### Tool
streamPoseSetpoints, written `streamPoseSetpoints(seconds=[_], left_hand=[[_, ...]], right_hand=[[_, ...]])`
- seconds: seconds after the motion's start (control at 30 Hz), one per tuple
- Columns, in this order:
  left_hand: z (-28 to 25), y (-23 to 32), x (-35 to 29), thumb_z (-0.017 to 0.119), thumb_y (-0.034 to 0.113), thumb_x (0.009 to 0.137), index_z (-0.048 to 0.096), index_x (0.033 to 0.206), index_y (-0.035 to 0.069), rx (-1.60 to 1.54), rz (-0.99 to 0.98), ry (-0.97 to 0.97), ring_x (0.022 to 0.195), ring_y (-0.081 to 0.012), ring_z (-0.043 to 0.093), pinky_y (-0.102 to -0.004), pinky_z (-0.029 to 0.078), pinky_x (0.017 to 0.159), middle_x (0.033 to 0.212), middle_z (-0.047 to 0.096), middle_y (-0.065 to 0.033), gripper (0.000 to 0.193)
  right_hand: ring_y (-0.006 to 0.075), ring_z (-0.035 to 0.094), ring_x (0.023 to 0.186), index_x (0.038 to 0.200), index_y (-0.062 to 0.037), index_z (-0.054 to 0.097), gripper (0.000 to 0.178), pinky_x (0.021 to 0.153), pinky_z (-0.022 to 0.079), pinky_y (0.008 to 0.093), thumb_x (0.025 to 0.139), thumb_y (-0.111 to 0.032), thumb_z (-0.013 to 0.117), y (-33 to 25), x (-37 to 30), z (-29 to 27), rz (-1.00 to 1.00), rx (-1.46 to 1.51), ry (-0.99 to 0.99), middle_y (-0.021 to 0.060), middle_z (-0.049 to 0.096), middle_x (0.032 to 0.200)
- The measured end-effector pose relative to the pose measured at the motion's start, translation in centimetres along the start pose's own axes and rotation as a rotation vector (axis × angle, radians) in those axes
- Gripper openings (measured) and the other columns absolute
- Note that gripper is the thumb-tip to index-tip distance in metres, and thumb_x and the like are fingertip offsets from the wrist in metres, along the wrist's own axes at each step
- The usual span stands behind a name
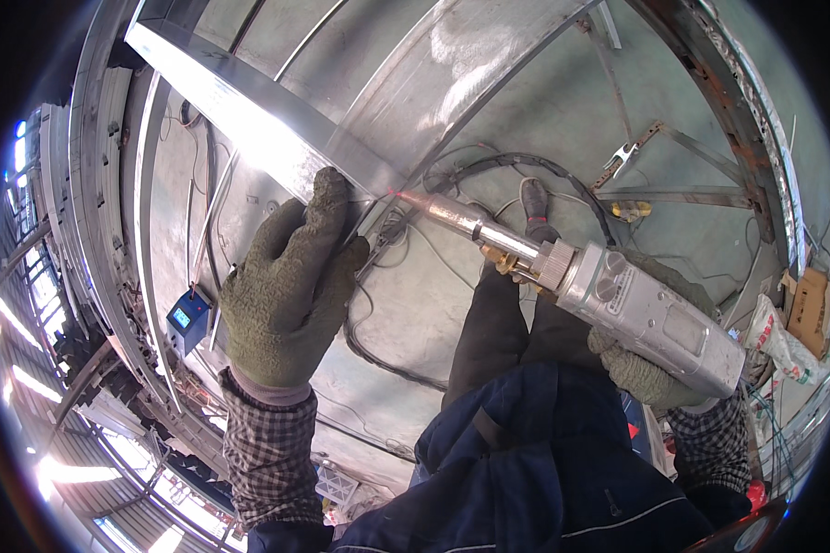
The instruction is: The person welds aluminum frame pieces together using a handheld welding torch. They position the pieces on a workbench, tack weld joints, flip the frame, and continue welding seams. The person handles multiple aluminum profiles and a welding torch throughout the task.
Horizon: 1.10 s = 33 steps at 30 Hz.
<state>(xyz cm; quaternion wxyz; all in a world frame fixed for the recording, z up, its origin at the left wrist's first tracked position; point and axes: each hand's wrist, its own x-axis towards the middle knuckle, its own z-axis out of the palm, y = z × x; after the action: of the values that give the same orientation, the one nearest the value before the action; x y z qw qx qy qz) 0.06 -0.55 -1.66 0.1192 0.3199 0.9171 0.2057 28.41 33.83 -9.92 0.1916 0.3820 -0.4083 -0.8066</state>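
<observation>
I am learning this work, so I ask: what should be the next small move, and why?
Probably move the left hand slightly back along the shiny metal beam. Its gloved fingers are close to the nozzle of the laser welding gun, which the right hand points at the beam's corner, where a red light spot shows.

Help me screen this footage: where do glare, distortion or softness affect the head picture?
Head view: glare whitens part of the shiny metal beam, and lower-left patches blow out; head view: the rusty steel beam at upper right appears bowed by the fisheye, corners black; head view: the left hand and laser welding gun look fairly sharp.
</observation>
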Motion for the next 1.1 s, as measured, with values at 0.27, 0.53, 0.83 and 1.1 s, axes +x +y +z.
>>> streamPoseSetpoints(seconds=[0.27,0.53,0.83,1.1], left_hand=[[-0.1,0.2,0.0,0.086,0.015,0.095,0.072,0.149,0.014,-0.011,-0.018,-0.008,0.1,-0.0269,0.082,-0.0373,0.066,0.082,0.117,0.078,-0.0149,0.056],[0.0,0.2,0.0,0.087,0.019,0.095,0.072,0.15,0.016,0.033,-0.013,0.003,0.098,-0.0276,0.083,-0.038,0.066,0.081,0.118,0.079,-0.0155,0.057],[0.1,0.1,0.0,0.087,0.018,0.095,0.073,0.147,0.015,0.051,0.007,0.014,0.099,-0.0279,0.083,-0.0379,0.067,0.081,0.119,0.079,-0.0161,0.054],[0.0,0.3,0.2,0.086,0.017,0.095,0.075,0.144,0.015,0.006,-0.017,0.005,0.098,-0.0275,0.083,-0.0371,0.067,0.079,0.119,0.078,-0.0151,0.05]], right_hand=[[0.0465,0.038,0.159,0.176,-0.0071,0.012,0.071,0.123,0.05,0.0582,0.121,-0.05,0.024,0.1,1.0,0.8,0.098,0.079,-0.081,0.0337,0.018,0.174],[0.0479,0.036,0.161,0.178,-0.0079,0.007,0.071,0.124,0.051,0.0576,0.122,-0.051,0.019,0.4,0.8,0.3,0.021,-0.009,-0.039,0.0377,0.013,0.177],[0.0502,0.059,0.143,0.174,0.0013,0.019,0.071,0.11,0.063,0.0559,0.122,-0.046,0.028,0.9,1.3,1.8,0.03,-0.136,-0.007,0.0419,0.036,0.166],[0.0499,0.065,0.136,0.172,0.0027,0.026,0.071,0.103,0.066,0.0591,0.121,-0.045,0.036,3.0,2.0,3.2,-0.165,-0.293,0.057,0.04,0.05,0.157]])
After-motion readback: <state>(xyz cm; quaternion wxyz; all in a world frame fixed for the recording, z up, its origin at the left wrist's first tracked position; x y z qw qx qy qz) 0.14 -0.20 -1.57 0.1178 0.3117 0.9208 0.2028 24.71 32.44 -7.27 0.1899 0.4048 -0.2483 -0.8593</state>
